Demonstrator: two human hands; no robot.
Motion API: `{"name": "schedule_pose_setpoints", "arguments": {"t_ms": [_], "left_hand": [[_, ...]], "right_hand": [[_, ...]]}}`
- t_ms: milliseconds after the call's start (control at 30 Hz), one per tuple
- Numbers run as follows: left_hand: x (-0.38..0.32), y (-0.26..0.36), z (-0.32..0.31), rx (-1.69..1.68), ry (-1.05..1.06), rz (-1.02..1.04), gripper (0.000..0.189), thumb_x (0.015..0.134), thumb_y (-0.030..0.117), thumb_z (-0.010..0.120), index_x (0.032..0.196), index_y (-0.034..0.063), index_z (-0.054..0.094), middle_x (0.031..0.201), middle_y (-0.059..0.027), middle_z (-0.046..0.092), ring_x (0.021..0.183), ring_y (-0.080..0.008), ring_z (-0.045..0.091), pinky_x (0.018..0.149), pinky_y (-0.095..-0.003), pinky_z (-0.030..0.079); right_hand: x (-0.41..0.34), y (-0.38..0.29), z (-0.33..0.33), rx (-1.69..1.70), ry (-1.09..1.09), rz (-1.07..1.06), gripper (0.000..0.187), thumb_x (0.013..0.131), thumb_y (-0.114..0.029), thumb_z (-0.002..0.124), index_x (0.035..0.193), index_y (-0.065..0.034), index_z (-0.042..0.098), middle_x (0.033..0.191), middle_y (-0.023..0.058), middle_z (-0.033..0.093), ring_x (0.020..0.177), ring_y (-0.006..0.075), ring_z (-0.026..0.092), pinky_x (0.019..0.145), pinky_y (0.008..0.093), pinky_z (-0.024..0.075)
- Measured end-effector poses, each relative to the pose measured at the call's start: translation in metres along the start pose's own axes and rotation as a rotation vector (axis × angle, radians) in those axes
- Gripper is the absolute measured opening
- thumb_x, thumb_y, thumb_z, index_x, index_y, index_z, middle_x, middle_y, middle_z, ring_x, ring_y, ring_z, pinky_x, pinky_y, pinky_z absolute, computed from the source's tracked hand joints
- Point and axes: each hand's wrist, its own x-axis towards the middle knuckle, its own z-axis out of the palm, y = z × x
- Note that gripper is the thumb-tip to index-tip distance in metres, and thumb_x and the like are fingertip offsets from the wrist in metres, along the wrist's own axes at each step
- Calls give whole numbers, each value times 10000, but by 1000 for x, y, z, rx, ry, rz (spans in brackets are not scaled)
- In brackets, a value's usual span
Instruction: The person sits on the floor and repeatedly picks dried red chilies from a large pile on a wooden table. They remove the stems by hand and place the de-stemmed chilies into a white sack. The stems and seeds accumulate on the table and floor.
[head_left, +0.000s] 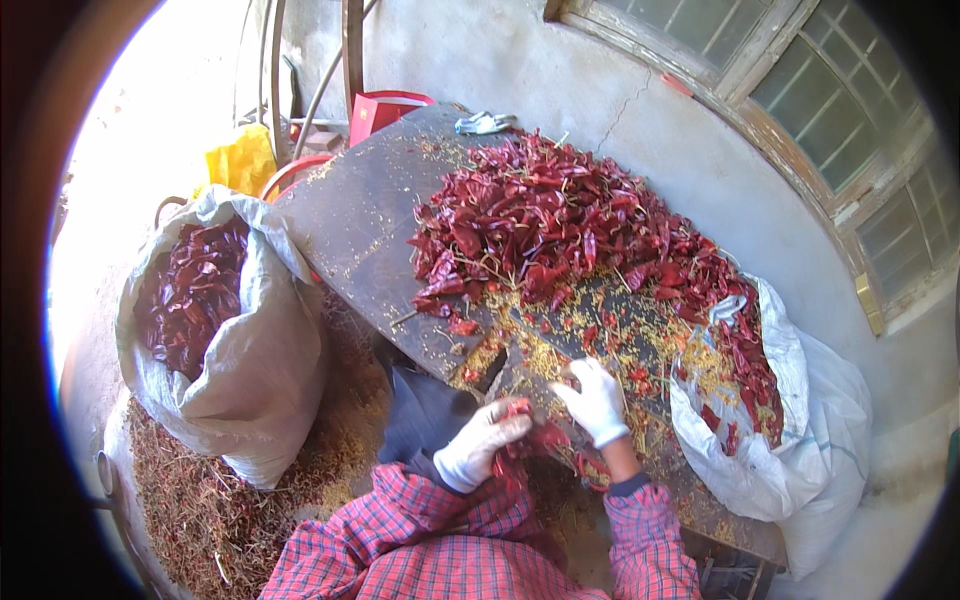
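My left hand (484, 444), in a soiled white glove, is closed around several dried red chili peppers (512, 463) near the table's front edge. To its right, my right hand (594, 397), gloved in white, has its thumb and fingers curved apart, with nothing plainly between them; its fingertips are partly blurred. Below and between the hands are more red peppers and what looks like red-handled scissors (592, 469), partly hidden. Beyond them a big heap of dried red chilies (555, 210) covers the back of the dark table (352, 202), with yellow seeds scattered in front.
A woven white sack of chilies (277, 375) stands at the left, beside a floor pile of stems (195, 510). Another white sack (817, 420), with chilies in its mouth, lies over the table's right side. A spare glove (485, 123) rests at the back, near the wall (675, 157).
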Motion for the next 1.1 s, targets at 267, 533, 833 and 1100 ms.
{"name": "schedule_pose_setpoints", "arguments": {"t_ms": [267, 533, 833, 1100], "left_hand": [[1, -4, -10, -7, -257, -39, 370, 945, 379, 607, 978, 10, 613, 1033, -112, 626, 893, -179, 611, 839, -322, 486], [1, 14, -8, -173, -128, -128, 313, 935, 295, 612, 926, -18, 625, 917, -110, 642, 816, -181, 611, 771, -303, 488], [14, -9, -32, -200, -34, -142, 312, 933, 280, 575, 849, -18, 616, 1090, -165, 630, 790, -261, 602, 698, -366, 522], [21, 1, -16, -221, 53, -190, 419, 907, 231, 616, 1182, -79, 559, 852, -119, 643, 748, -228, 628, 688, -325, 536]], "right_hand": [[141, -99, 108, -358, -154, -810, 612, 804, -551, 642, 1313, -219, 572, 1486, 142, 397, 1392, 344, 325, 1106, 655, 169], [219, -35, 102, -903, -14, -440, 311, 893, -321, 533, 1184, -267, 630, 1366, 77, 494, 1298, 323, 392, 1060, 635, 251], [191, 114, 15, -671, 147, 226, 287, 839, -307, 668, 1109, -231, 606, 1301, 57, 483, 1114, 301, 523, 886, 546, 431], [115, 147, -6, -129, 212, 151, 391, 790, -273, 753, 1074, -59, 594, 1468, 230, 365, 1215, 448, 481, 979, 466, 450]]}}
